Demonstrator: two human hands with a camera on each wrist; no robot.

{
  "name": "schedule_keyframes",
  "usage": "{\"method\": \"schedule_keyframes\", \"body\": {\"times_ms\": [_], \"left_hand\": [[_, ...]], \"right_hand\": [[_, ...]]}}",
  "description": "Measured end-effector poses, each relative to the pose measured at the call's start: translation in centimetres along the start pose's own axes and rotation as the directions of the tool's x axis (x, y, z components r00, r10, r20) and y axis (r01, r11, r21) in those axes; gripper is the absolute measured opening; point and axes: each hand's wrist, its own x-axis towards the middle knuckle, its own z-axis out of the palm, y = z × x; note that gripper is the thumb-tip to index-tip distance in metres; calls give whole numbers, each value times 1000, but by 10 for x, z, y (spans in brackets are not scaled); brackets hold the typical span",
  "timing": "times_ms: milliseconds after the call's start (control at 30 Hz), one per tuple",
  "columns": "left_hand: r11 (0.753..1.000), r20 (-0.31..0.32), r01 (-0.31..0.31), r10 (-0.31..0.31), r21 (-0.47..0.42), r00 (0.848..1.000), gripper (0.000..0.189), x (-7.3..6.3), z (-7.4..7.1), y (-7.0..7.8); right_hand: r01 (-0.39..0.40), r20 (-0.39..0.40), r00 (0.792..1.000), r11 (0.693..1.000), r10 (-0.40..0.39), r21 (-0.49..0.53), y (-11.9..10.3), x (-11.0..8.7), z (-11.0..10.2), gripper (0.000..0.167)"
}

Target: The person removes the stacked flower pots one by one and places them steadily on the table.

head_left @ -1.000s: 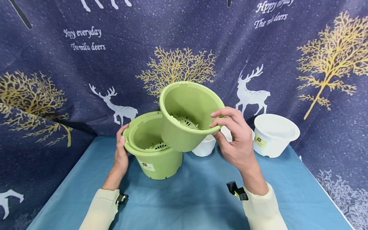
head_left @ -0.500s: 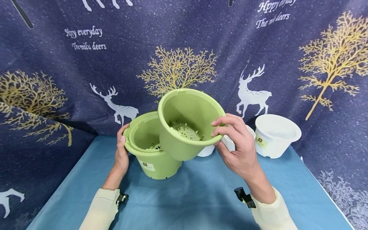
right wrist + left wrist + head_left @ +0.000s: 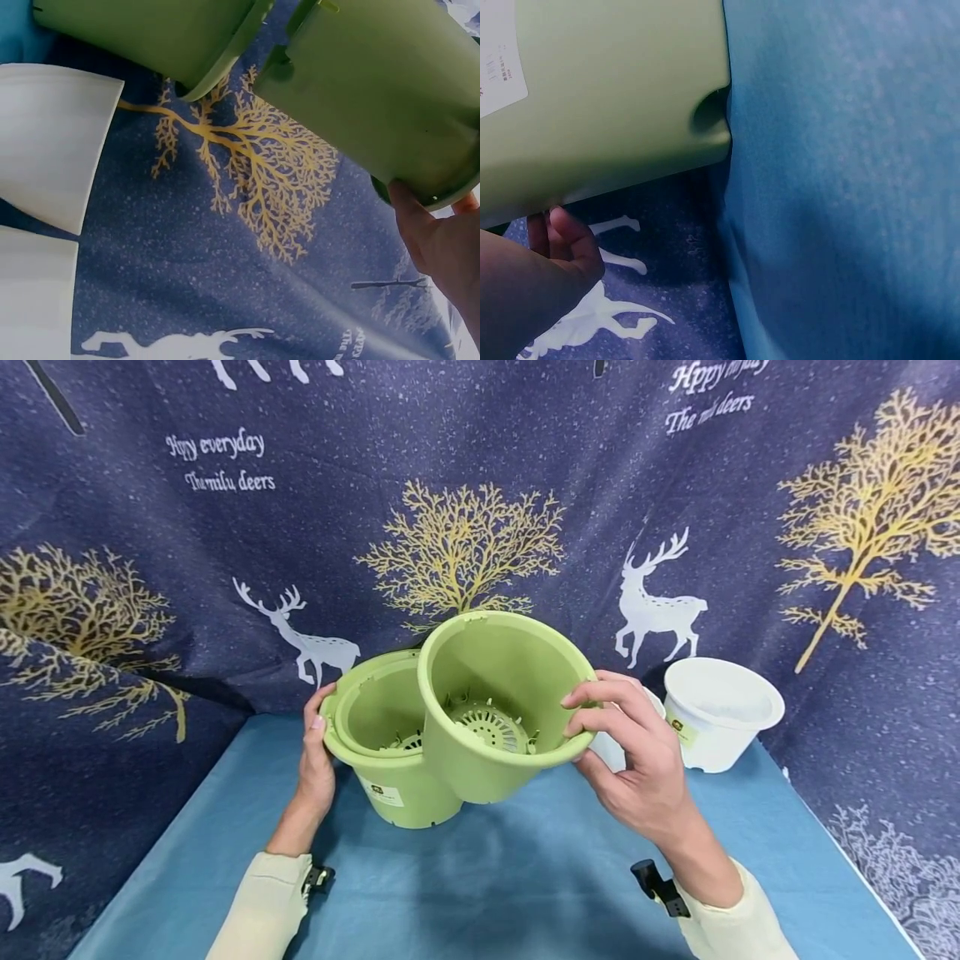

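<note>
A light green plastic flowerpot [image 3: 412,789] with a white label [image 3: 383,794] stands on the blue cloth, a second green rim showing inside its own. My left hand [image 3: 317,760] grips its left rim; in the left wrist view the fingers [image 3: 574,240] lie against its wall. Another green flowerpot [image 3: 480,764], slotted at the bottom, is held up by my right hand [image 3: 637,752], which pinches its right rim between thumb and fingers. This raised pot tilts toward me and overlaps the standing pot's right side in the head view. In the right wrist view the two pots [image 3: 360,82] show apart.
At the back right stands a white flowerpot [image 3: 716,739] with a yellow-green label. Another white pot [image 3: 609,750] is mostly hidden behind my right hand and the raised pot. A dark blue curtain [image 3: 480,435] with deer and trees hangs behind the table's far edge.
My right hand has moved the raised flowerpot down and slightly right, showing more of its slotted bottom and covering more of the white pots. My left hand and the standing pot have stayed put.
</note>
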Motion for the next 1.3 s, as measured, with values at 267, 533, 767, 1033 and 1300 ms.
{"method": "schedule_keyframes", "body": {"times_ms": [267,533,767,1033,1300], "left_hand": [[1000,-6,13,-13,4,1000,56,-1,1,0],[1000,0,4,-4,5,1000,57,0,0,-1],[1000,-9,-2,2,10,1000,58,1,-2,0],[1000,-1,-7,7,14,1000,59,1,-1,-1],[1000,4,-14,14,23,1000,58,1,-2,-1]], "right_hand": [[0,17,1000,993,-2,122,3,-6,-4,22],[56,17,998,968,-62,246,9,-8,-8,9],[77,0,997,946,-81,314,11,-12,-15,14],[98,39,992,929,-120,357,17,-19,-21,15],[90,135,980,931,-146,352,23,-26,-20,21]]}}
